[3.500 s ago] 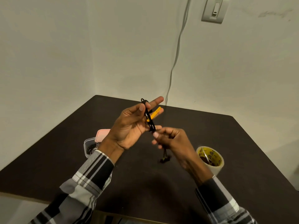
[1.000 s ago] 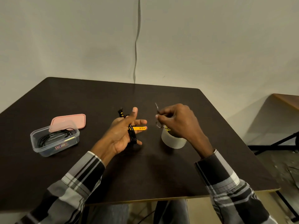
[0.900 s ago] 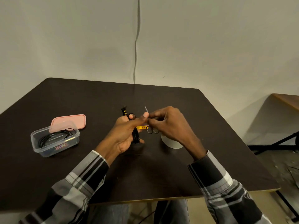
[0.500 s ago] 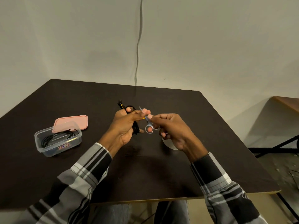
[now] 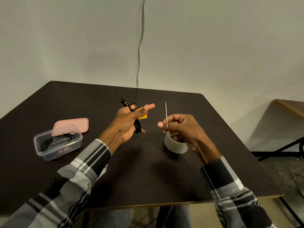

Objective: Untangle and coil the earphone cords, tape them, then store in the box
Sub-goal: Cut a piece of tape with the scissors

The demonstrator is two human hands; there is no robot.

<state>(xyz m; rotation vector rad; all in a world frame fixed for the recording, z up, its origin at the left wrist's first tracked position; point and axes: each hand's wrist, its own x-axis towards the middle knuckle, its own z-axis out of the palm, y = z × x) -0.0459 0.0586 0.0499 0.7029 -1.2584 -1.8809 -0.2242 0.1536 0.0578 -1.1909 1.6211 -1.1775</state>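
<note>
A dark brown square counter (image 5: 148,170) carries a clear plastic box (image 5: 57,144) at the left, with black cords coiled inside and its pink lid (image 5: 71,125) leaning on the far rim. The roll of clear tape (image 5: 175,144) stands below the right hand (image 5: 184,129), which grips small metal scissors (image 5: 166,115), blades up. The left hand (image 5: 130,122) holds the coiled black earphone cord (image 5: 137,126) with a yellow tab

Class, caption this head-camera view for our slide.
Left hand grips coiled black earphone cord; right hand holds small scissors above tape roll.
</note>
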